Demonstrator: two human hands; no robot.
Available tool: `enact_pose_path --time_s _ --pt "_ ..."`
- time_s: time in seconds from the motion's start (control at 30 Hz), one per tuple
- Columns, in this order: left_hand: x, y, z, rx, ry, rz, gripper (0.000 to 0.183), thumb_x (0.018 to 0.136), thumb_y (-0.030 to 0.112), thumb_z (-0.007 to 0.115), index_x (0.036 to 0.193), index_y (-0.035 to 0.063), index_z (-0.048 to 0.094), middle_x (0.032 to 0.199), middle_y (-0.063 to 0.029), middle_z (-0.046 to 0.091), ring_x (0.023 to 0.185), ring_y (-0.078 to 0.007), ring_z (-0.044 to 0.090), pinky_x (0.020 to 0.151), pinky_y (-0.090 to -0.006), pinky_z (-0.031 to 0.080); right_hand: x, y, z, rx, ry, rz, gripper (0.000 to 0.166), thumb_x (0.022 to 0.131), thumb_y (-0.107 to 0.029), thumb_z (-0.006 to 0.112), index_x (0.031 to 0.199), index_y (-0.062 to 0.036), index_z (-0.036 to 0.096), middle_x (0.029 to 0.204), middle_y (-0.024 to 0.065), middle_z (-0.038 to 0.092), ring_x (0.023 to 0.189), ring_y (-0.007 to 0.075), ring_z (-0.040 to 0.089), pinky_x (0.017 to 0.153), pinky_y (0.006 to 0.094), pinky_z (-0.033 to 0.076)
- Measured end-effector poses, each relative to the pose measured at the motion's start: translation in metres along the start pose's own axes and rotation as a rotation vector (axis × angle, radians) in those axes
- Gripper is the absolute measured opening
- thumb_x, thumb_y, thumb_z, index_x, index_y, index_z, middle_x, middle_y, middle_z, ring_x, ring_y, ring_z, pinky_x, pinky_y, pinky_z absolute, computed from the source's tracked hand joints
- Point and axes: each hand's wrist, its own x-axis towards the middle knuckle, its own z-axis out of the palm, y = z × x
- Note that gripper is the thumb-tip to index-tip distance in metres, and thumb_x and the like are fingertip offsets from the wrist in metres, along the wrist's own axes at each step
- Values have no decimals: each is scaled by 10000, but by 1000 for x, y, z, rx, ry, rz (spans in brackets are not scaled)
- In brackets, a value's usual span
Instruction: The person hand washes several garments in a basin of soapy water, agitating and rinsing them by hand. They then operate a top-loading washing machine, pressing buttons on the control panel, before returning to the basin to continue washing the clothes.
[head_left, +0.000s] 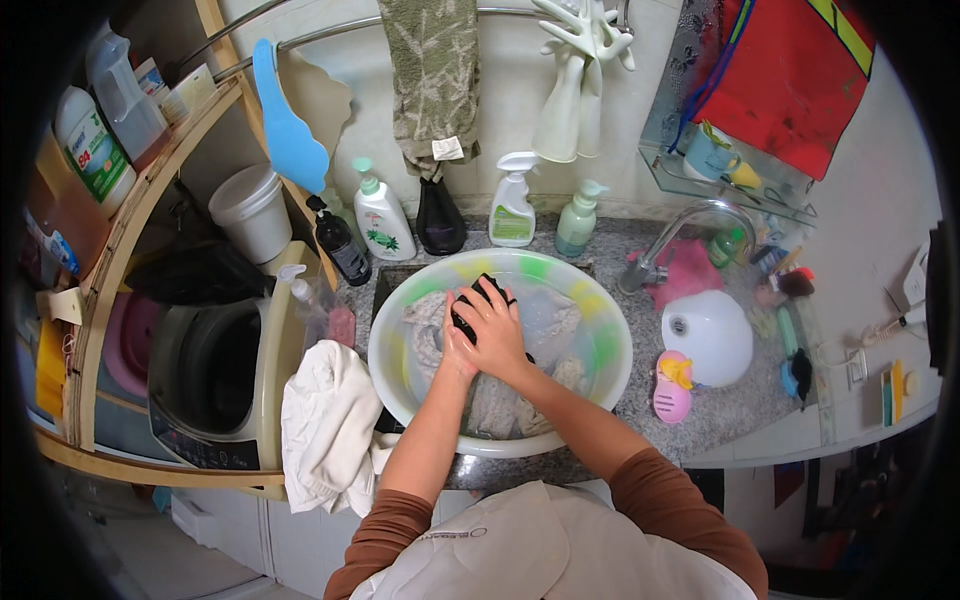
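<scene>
Both hands are pressed together over a large plastic basin (618, 300) with green and yellow patches on its wall. My left hand (456, 341) and my right hand (491, 330) squeeze a wadded black cloth (465, 319) between them. Part of the black cloth shows past the fingertips; the rest is hidden in the palms. Below the hands, pale patterned fabric (491, 409) lies soaked in cloudy water. More of the light, lace-like fabric (426, 311) rises near the basin's left side. A small dark bit shows beside my right wrist.
White cloth (330, 420) hangs over the counter edge left of the basin, beside an open top-loading washing machine (202, 375). Several pump and spray bottles (513, 206) line the wall. At right are a chrome faucet (652, 255), a white bowl-like item (709, 337) and a pink brush (673, 397).
</scene>
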Motion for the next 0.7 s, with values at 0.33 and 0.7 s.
enact_pose_path --time_s 0.33,0.7 --pt "2 -27 32 320 412 64 328 868 363 523 1041 100 616 1035 -70 637 987 -230 590 881 -372 458 2 69 24 362 12 657 195 835 -190 553 926 -55 661 966 141 645 867 342 602 779 418 455" --pt "5 -17 8 431 341 43 469 916 468 440 1187 93 519 1115 -66 599 1041 -196 570 913 -361 445 21 40 16 -30 -68 510 210 821 -205 537 841 -37 662 872 134 647 819 274 621 704 360 482"
